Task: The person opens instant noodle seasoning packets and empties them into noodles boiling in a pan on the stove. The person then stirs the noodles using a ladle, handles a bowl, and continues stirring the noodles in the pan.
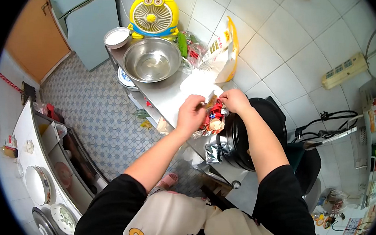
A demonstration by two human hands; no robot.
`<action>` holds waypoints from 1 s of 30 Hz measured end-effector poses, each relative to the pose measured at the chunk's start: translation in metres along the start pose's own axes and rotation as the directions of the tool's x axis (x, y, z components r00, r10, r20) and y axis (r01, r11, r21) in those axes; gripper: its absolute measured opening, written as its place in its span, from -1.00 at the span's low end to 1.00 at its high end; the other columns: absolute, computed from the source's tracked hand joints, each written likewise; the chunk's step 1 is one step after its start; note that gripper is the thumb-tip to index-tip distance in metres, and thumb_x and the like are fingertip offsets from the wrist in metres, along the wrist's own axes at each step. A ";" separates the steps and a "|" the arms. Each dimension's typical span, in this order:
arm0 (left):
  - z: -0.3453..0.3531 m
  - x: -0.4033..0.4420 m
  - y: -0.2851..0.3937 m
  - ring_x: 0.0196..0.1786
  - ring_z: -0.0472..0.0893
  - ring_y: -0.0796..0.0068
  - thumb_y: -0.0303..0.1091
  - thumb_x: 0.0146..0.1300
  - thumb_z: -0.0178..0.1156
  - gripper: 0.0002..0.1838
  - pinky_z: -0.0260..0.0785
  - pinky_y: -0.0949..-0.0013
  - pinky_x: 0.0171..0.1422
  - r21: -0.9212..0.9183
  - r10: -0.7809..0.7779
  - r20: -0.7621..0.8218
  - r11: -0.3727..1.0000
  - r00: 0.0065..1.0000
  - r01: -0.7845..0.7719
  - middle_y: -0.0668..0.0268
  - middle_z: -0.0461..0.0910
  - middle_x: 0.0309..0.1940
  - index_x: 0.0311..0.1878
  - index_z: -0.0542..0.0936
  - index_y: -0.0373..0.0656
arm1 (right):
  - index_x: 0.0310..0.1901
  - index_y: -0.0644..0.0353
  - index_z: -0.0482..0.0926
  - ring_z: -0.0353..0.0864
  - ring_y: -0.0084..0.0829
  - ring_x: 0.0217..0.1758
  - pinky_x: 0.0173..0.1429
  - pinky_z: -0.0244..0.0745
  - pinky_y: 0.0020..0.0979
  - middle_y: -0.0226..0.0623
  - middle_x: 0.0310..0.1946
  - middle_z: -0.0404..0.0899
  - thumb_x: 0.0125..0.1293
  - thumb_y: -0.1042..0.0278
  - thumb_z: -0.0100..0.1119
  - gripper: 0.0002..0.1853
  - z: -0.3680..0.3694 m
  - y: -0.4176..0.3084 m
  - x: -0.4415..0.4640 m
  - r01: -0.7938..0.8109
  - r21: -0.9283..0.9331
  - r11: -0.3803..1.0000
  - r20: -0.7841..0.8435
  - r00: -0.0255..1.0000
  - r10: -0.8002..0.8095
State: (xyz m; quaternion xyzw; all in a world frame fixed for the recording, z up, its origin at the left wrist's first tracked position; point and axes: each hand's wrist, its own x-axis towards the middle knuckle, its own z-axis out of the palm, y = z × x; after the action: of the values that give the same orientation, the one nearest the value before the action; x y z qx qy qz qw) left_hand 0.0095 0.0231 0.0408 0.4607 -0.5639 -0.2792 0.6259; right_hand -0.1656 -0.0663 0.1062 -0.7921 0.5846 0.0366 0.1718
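This is a home kitchen, small and tiled — plain square tiles on the wall (287, 28), a patterned tile floor (109, 107) below. A narrow metal-topped counter (156, 95) runs along the wall, carrying a wide steel bowl (152, 60), a smaller bowl of something white (117, 37) and a green vegetable (182, 44). A large black pot (243, 144) stands at its near end. Plates (38, 185) and a lid (46, 224) sit on a white cabinet (22, 148) across the floor. The yellow character-shaped fan (154, 15) (cartoon eyes and all) and the pink slipper (170, 179) look domestic — so does the pale blue fridge-like cabinet (89, 26) near a wooden door (36, 30).
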 end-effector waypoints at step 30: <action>0.048 0.056 -0.008 -0.14 0.67 0.15 -0.39 0.19 0.10 -0.79 0.53 0.13 -0.11 0.630 -0.378 0.728 0.699 0.573 -0.339 0.08 0.64 -0.12 -0.18 0.65 -0.21 | -0.29 0.02 0.72 0.64 -0.06 -0.24 -0.14 0.52 -0.10 -0.13 -0.35 0.66 0.21 0.23 0.14 -0.81 0.013 -0.002 -0.002 0.082 -0.077 0.994 -0.164 0.982 -0.094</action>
State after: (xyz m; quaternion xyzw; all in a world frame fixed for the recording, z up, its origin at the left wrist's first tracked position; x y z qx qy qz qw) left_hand -0.0237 -0.0410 0.0559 0.4880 -0.8416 -0.2245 0.0564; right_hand -0.1629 -0.0602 0.0951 -0.8230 0.5597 -0.0171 0.0956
